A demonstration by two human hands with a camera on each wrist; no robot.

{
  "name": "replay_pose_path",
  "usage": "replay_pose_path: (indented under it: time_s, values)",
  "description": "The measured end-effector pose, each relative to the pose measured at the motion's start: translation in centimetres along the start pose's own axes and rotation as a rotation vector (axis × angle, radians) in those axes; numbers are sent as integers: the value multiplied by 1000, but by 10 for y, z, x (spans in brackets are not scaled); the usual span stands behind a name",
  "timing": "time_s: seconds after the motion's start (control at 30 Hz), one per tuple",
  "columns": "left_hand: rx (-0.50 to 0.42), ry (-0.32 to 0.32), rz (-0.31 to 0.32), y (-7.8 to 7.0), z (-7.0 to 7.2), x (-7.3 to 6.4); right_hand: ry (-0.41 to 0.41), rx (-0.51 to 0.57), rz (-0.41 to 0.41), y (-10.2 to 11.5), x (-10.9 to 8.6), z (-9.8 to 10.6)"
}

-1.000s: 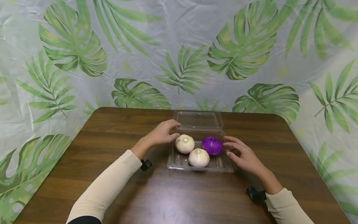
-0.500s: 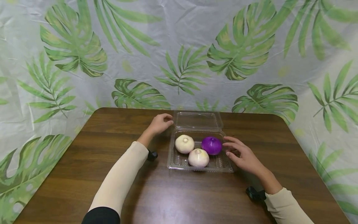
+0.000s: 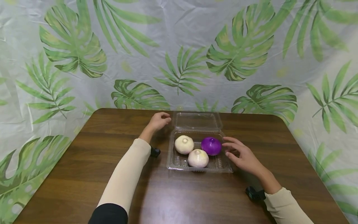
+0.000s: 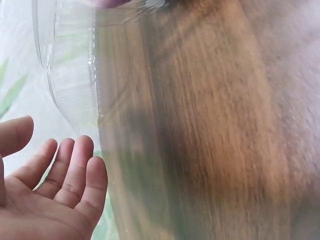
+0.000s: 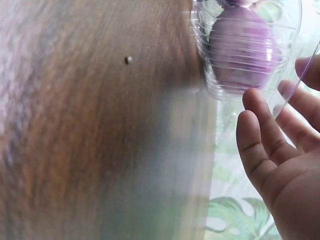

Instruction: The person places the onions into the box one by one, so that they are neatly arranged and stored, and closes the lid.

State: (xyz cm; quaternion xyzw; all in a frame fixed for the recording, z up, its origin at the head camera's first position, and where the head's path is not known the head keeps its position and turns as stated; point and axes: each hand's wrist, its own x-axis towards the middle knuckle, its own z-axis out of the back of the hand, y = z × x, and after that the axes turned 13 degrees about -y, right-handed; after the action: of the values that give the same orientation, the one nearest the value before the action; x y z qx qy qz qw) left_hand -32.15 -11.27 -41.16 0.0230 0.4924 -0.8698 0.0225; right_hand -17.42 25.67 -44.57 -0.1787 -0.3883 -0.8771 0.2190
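Observation:
A clear plastic clamshell container lies on the table with its lid folded back, away from me. Inside it sit two white onions, one at the back left and one at the front, and a purple onion at the right. My left hand hovers just left of the lid, fingers loosely bent, holding nothing; the left wrist view shows its palm and fingertips apart from the plastic. My right hand rests its relaxed fingertips at the container's right side.
The brown wooden table spreads around the container, with rounded far corners. A leaf-printed curtain hangs along its back edge. Dark wrist cameras sit on the left wrist and the right wrist.
My left hand has left the container's left rim and moved back and leftward, beside the lid. My right hand and the onions have stayed put.

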Motion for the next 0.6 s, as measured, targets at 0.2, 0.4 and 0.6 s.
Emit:
replay_pose_path:
  time_s: [0.2, 0.4, 0.6]
  values:
    - [-67, -37, 61, 1, -1, 5, -7, -9, 6, 2, 1, -3]
    - [-96, -21, 119, 3, -1, 6, -3, -9, 13, 1, 2, -5]
    - [-137, 82, 183, 8, -6, 16, -5, -2, 9, 0, 1, -4]
